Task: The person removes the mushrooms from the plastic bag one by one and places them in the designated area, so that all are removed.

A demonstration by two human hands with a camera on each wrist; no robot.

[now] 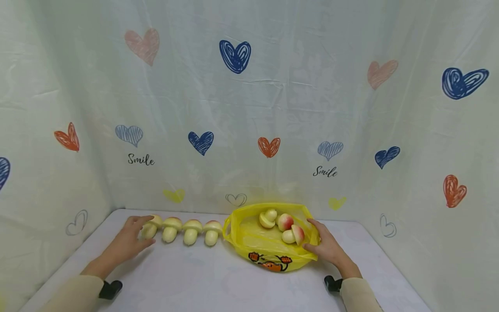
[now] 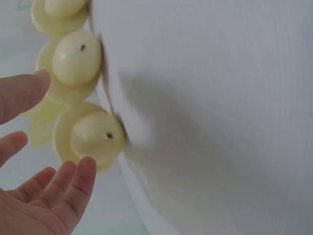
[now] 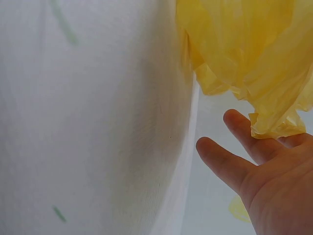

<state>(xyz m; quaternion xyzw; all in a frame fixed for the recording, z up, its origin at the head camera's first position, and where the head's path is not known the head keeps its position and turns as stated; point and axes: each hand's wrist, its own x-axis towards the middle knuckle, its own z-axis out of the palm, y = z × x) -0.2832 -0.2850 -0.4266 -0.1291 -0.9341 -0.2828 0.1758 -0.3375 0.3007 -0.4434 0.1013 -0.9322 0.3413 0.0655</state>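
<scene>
My left hand spreads its thumb and fingers about the leftmost toy mushroom, a pale cream one. In the left wrist view a gap shows between that hand and the mushrooms. The row has several alike, with pinkish caps, standing caps up. To their right a yellow plastic bag lies with its mouth wide, holding three mushrooms. On the bag's right rim rests my right hand, thumb and forefinger well apart. The right wrist view shows two straight fingers; the bag hides the others.
A white table carries everything. Behind it and at both sides hangs a pale curtain printed with hearts and lettering. An orange cartoon is printed on the bag's front. Each wrist wears a dark strap mount.
</scene>
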